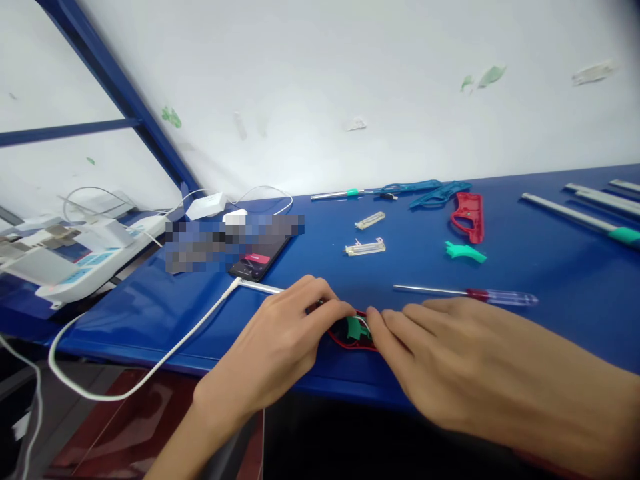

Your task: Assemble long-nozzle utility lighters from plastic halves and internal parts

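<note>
My left hand (285, 337) and my right hand (450, 360) meet near the front edge of a blue table (550, 267). Both pinch a small red plastic shell with a green trigger piece (356, 331) lying flat on the table. My left fingers curl over its left end. My right fingertips press its right end, and my right palm covers the rest of it. A screwdriver with a clear and red handle (470, 294) lies just behind my right hand.
Behind lie a red toy-gun half (470, 217), a teal half (434, 191), a loose green trigger (464, 252), two small clear parts (365, 248), another screwdriver (345, 194), a phone (256, 261) on a white cable (165, 357), and grey rods (580, 217) at right.
</note>
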Tool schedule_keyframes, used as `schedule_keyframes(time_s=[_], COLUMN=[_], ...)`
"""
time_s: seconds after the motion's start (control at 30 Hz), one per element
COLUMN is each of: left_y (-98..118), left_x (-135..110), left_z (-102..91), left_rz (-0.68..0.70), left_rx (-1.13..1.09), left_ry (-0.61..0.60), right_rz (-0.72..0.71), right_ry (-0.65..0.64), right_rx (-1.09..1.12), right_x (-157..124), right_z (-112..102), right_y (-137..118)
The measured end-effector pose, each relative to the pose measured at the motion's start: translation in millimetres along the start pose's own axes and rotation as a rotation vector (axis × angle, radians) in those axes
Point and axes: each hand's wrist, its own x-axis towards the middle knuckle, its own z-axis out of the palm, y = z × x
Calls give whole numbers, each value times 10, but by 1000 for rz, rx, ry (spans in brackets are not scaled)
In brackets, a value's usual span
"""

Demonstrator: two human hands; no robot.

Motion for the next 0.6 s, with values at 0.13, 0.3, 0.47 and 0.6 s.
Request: schedule_keyframes(time_s=[0.13,0.3,0.47,0.6], left_y=[7,3,3,12], left_x=[-2,-16,-10,-4], left_z=[1,-1,0,-6], left_rz=[-7,-22,-17,-14], left_rx=[-7,-8,8,16], left_ry=[12,-10,-24,-32], right_rz=[-18,28,22,31], right_ry=[-28,-14,-11,-95], right_rx=[-7,56,143,193], right_x=[-8,4,21,11], right_z=[-10,18,34,31], right_y=[23,92,236,283])
